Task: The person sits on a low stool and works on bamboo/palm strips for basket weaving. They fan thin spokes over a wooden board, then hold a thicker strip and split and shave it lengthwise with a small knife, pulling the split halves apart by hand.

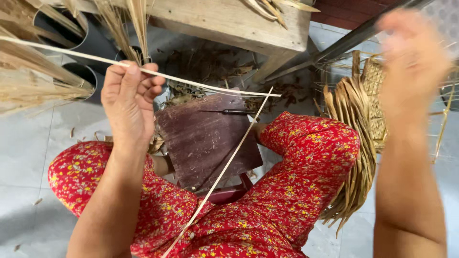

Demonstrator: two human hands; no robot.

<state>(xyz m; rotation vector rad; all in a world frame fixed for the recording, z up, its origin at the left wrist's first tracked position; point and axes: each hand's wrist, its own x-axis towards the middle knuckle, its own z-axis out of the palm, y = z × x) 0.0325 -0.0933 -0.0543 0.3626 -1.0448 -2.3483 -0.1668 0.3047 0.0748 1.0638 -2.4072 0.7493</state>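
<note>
From the head camera, looking down past our knees in red flowered cloth (287,191), our left hand (128,102) is raised with its grip closed: thumb and curled fingers (152,86) pinch a long, thin, pale strip of split reed (210,88). The strip passes straight through that grip. One way it runs up and to the left, out of view over the bundles of dry straw-coloured leaves (38,81); the other way it runs down and to the right, ending just above the dark worn wooden board (205,138) that lies below the grip, between our knees. Its long axis is close to level, sloping gently down to the right.

A second pale strip (224,167) slants from near that free end down toward our lap.

Our right hand (413,62) is lifted, well to the right of the left grip, and badly blurred; we cannot tell whether its grip is open or closed, or whether it holds anything. Beside it lies a fan of brown dried palm leaves (354,143), with a partly woven basket (375,95) behind.

We judge the strip light, springy and brittle along its edges. It is best pinched flat-side between thumb and forefinger, close to the working point, since a long free end will whip and sag.

A thin dark blade-like tool (229,112) rests on the board, and a pale wooden tabletop (229,21) stands beyond.
</note>
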